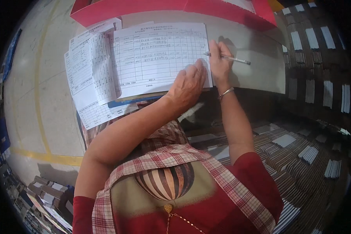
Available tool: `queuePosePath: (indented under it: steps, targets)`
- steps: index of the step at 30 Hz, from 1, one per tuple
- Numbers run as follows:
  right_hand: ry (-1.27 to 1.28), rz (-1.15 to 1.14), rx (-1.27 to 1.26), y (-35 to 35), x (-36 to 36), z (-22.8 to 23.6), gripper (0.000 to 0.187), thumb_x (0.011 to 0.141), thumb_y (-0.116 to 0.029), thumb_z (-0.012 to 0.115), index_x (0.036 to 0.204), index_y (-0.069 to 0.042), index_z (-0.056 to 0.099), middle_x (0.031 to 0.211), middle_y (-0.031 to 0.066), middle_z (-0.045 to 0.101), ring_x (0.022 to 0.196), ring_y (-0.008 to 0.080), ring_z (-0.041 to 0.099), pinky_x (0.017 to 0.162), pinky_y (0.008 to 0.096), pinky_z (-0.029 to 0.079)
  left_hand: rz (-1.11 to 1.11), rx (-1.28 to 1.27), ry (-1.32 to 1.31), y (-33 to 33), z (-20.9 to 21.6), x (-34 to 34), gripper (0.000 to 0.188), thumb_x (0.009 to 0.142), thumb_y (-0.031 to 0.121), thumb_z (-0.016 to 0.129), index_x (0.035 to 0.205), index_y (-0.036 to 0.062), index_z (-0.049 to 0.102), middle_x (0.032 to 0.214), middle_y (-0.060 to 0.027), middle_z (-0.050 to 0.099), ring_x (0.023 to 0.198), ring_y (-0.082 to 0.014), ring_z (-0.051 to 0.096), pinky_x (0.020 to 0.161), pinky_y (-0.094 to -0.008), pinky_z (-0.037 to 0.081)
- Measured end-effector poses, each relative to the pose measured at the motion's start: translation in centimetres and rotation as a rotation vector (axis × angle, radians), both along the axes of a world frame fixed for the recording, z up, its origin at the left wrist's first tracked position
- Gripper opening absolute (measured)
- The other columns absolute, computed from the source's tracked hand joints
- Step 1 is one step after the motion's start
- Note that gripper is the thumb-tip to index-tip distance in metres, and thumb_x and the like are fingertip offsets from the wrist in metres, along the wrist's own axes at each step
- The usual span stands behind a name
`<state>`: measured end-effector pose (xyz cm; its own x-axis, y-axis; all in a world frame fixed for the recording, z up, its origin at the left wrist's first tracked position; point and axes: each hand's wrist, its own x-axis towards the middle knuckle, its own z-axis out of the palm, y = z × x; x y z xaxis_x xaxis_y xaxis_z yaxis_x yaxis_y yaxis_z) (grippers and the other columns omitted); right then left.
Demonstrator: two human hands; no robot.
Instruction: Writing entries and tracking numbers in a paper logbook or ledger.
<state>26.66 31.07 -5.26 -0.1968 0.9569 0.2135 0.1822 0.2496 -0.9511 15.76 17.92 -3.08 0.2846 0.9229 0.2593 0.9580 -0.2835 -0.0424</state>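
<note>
A printed form with a grid of handwritten rows lies in front of me. My left hand rests on its lower right part, fingers curled loosely and nothing seen in them. Just beyond the form's right edge, my right hand pinches a slim pen, its tip pointing left at the form's right columns. More printed sheets spread out under and left of the form, one folded over and curled. A blue edge of a board or folder shows beneath the papers.
A pink-red open box stands along the far side of the pale work surface. Stacks of flat cardboard pieces fill the right side. Yellow lines mark the floor at left, with more stacks at lower left.
</note>
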Motion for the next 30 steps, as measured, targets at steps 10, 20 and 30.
queuePosePath:
  steps: [10, 20, 30]
  targets:
    - [-0.194, -0.052, 0.239, -0.83, -0.44, 0.32, 0.037, 0.096, -0.022, 0.06, 0.069, -0.001, 0.047, 0.058, 0.0077, 0.05, 0.054, 0.014, 0.043, 0.052, 0.0329, 0.039, -0.035, -0.022, -0.188, 0.21, -0.32, -0.67, 0.059, 0.079, 0.013, 0.057, 0.135, -0.0021, 0.046, 0.144, -0.0202, 0.041, 0.102, -0.023, 0.052, 0.075, -0.0295, 0.052]
    - [-0.254, -0.068, 0.33, -1.11, -0.83, 0.53, 0.033, 0.096, -0.021, 0.058, 0.073, -0.001, 0.047, 0.06, 0.0098, 0.047, 0.055, 0.0165, 0.042, 0.053, 0.035, 0.039, -0.049, 0.004, -0.242, 0.39, -1.0, -0.7, 0.056, 0.079, 0.01, 0.057, 0.133, -0.0003, 0.046, 0.144, -0.0235, 0.041, 0.102, -0.0257, 0.052, 0.074, -0.0317, 0.053]
    - [-0.255, -0.054, 0.309, -1.08, -1.03, 0.51, 0.032, 0.096, -0.02, 0.058, 0.074, 0.0, 0.048, 0.06, 0.012, 0.048, 0.054, 0.0179, 0.041, 0.053, 0.0354, 0.04, -0.047, -0.035, -0.236, 0.54, -0.76, -0.67, 0.054, 0.078, 0.011, 0.059, 0.13, 0.0013, 0.047, 0.145, -0.0231, 0.04, 0.103, -0.0257, 0.053, 0.074, -0.0322, 0.053]
